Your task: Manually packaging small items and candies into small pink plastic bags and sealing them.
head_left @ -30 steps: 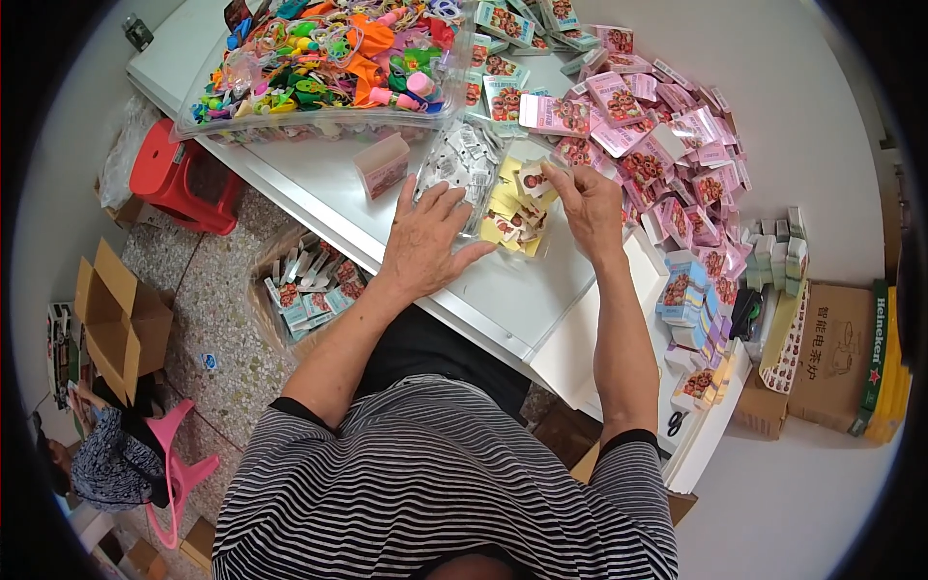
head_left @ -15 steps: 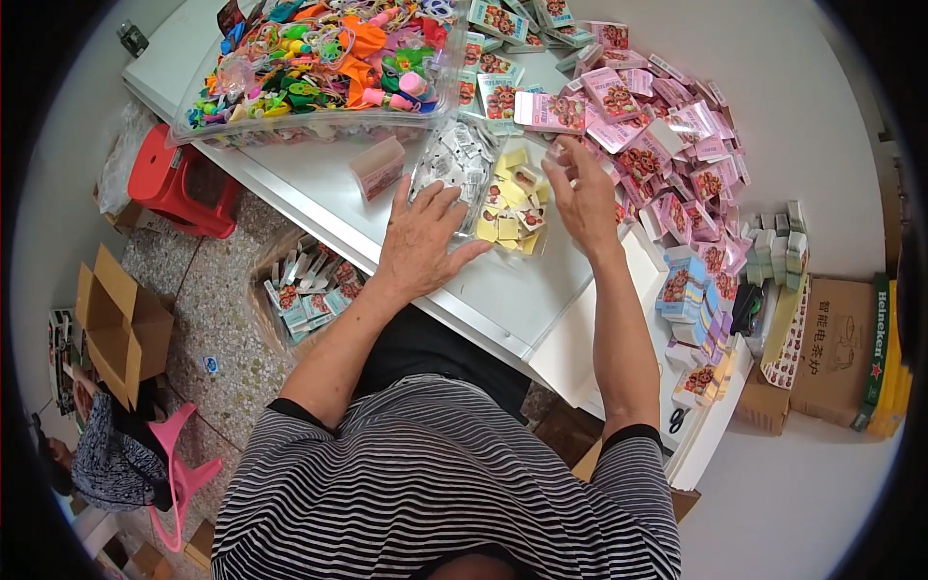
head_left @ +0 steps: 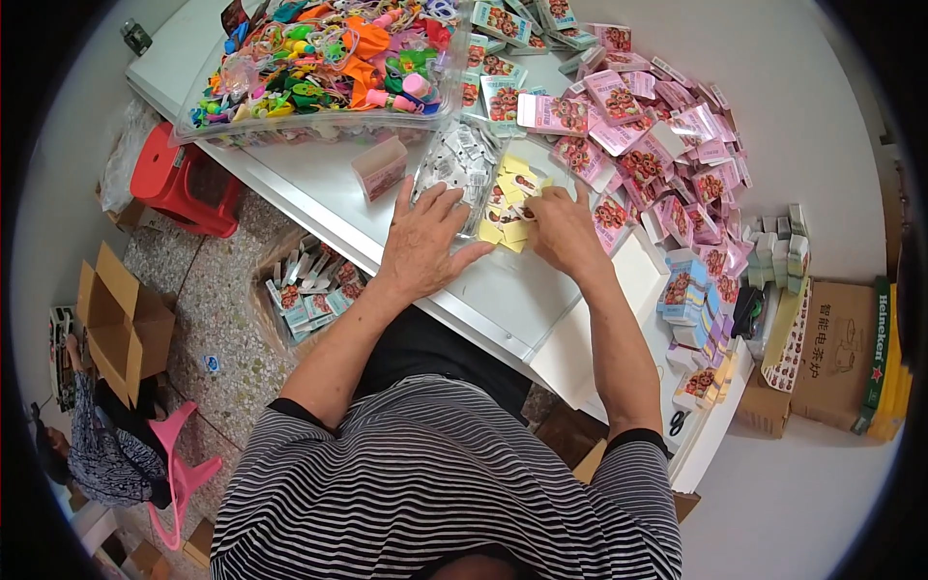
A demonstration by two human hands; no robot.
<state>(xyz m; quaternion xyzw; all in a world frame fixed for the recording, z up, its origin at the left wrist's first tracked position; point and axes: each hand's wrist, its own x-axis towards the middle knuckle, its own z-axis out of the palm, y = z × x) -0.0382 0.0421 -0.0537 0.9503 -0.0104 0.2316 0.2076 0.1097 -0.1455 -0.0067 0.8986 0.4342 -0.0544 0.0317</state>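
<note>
My left hand [head_left: 423, 240] lies with its fingers spread at the near edge of a clear tray [head_left: 418, 164] of small black-and-white packets [head_left: 462, 159]. It holds nothing. My right hand [head_left: 568, 230] reaches down over small yellow cards [head_left: 507, 205] with printed pictures, which lie beside the packets. Its fingertips are drawn together at the cards' right side; what they pinch is hidden. Left of the tray, near the table's front edge, a small pink carton [head_left: 380, 170] stands upright with its top open.
A large clear bin [head_left: 290, 124] of colourful small toys fills the back left. Pink cartons [head_left: 643, 150] are heaped at the right, with teal cartons [head_left: 503, 97] behind. Scissors [head_left: 678, 423] lie at the right edge. A person [head_left: 116, 445] sits at the lower left by an open cardboard box [head_left: 126, 324].
My right hand has moved down and slightly left, from beside the pink cartons onto the yellow cards, and its fingers have closed. My left hand has stayed in place.
</note>
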